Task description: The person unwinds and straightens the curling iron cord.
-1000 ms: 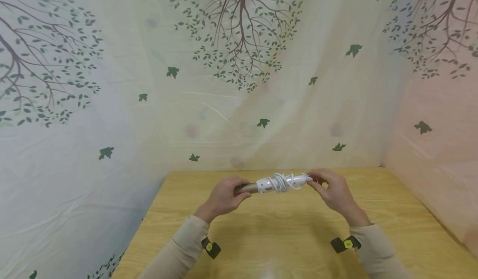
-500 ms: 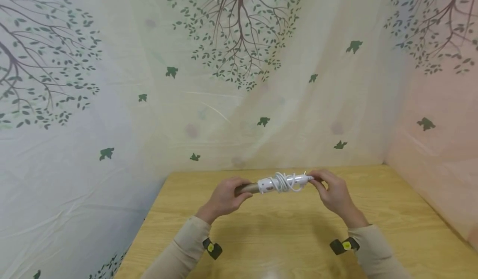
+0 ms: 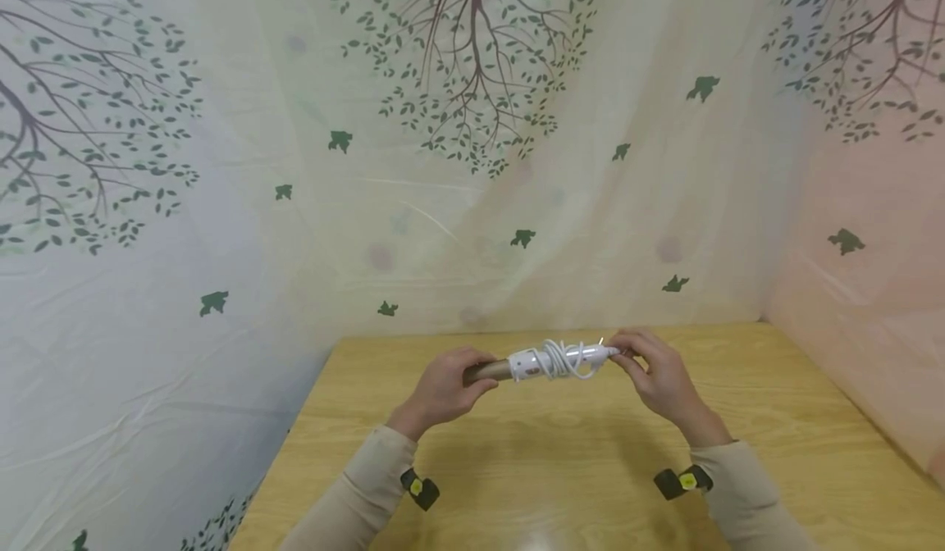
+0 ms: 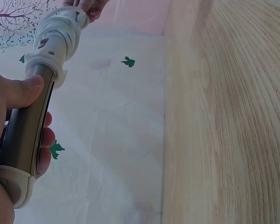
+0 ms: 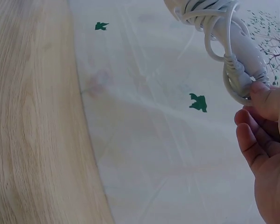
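A curling iron (image 3: 524,365) with a gold-brown barrel and a white handle is held level above the table in the head view. My left hand (image 3: 443,385) grips the barrel (image 4: 27,126), thumb on top and fingers curled behind, with the pale tip near the palm. White cord (image 3: 559,360) is wound in several loops round the handle. At the handle's far end, my right hand (image 3: 662,377) pinches the cord end between thumb and fingers. A white plug (image 5: 240,80) lies against the handle there, right at the thumb, in the right wrist view.
Below the hands lies a light wooden table (image 3: 561,469). Pale fabric walls (image 3: 443,264) printed with trees and green birds stand behind it and on both sides. Each wrist wears a black strap (image 3: 419,489) with a yellow mark.
Near the right fingertips, the white plug end has turned slightly, and a thin prong now sticks up there. Both hands keep almost the same place and hold.
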The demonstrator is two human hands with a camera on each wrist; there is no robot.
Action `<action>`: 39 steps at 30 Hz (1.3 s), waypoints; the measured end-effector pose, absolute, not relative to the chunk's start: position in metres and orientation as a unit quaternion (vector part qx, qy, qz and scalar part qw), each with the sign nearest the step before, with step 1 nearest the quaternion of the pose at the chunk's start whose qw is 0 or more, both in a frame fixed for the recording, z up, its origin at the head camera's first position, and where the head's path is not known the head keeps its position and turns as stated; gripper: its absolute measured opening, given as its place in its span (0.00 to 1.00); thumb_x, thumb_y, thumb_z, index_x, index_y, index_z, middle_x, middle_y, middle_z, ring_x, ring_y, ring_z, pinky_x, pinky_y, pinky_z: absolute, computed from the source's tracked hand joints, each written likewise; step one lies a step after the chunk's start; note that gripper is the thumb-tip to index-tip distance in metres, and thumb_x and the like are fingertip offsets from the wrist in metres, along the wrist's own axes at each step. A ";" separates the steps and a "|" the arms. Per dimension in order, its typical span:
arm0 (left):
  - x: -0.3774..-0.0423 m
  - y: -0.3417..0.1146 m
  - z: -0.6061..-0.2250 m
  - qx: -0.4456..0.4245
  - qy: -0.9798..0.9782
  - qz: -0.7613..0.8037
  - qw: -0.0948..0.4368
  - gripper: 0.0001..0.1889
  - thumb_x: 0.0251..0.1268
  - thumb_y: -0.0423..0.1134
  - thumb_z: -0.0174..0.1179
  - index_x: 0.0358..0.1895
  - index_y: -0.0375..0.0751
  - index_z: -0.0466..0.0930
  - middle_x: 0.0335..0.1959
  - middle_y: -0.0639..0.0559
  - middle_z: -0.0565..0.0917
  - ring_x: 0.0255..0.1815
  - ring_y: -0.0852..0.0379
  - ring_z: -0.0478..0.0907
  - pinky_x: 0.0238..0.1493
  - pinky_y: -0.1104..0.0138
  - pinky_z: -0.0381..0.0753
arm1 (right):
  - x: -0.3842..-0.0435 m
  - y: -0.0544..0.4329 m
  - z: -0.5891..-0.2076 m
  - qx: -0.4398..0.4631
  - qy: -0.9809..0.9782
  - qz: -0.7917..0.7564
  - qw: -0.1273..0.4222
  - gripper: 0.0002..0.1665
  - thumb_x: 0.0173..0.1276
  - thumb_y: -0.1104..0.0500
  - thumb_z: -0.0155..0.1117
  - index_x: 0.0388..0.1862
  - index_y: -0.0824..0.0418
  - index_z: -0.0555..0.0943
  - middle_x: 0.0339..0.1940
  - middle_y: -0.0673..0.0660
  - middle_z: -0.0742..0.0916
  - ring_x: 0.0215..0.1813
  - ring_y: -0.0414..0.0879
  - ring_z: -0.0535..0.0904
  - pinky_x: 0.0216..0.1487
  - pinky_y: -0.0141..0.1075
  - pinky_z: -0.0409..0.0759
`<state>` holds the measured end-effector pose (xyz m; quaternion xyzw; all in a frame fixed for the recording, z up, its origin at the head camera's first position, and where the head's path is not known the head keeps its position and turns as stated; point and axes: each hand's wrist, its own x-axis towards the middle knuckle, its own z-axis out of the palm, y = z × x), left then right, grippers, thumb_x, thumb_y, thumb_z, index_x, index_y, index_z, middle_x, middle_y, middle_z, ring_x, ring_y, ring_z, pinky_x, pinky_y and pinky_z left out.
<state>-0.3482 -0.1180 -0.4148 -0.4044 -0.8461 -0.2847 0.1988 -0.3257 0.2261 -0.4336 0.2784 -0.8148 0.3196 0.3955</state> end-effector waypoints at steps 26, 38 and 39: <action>-0.349 -0.119 -0.415 -0.410 -0.841 -0.286 0.208 0.14 0.60 0.41 0.69 0.49 0.45 0.83 0.40 0.55 0.85 0.34 0.64 0.77 0.36 0.70 0.77 | -0.325 0.226 -0.434 0.251 -0.803 0.325 0.432 0.20 0.49 0.77 0.73 0.42 0.65 0.85 0.38 0.58 0.89 0.38 0.40 0.84 0.44 0.15 0.73; -0.345 -0.119 -0.416 -0.424 -0.836 -0.271 0.221 0.15 0.59 0.40 0.69 0.49 0.43 0.82 0.42 0.54 0.85 0.37 0.62 0.79 0.38 0.68 0.78 | -0.320 0.232 -0.431 0.254 -0.836 0.397 0.281 0.16 0.64 0.70 0.65 0.51 0.65 0.82 0.44 0.57 0.87 0.41 0.39 0.81 0.40 0.23 0.78; -0.345 -0.119 -0.417 -0.425 -0.836 -0.269 0.220 0.15 0.59 0.40 0.69 0.49 0.43 0.82 0.42 0.54 0.85 0.37 0.62 0.79 0.39 0.68 0.78 | -0.320 0.233 -0.430 0.252 -0.838 0.403 0.270 0.16 0.65 0.70 0.65 0.51 0.65 0.82 0.45 0.56 0.87 0.41 0.40 0.82 0.40 0.24 0.78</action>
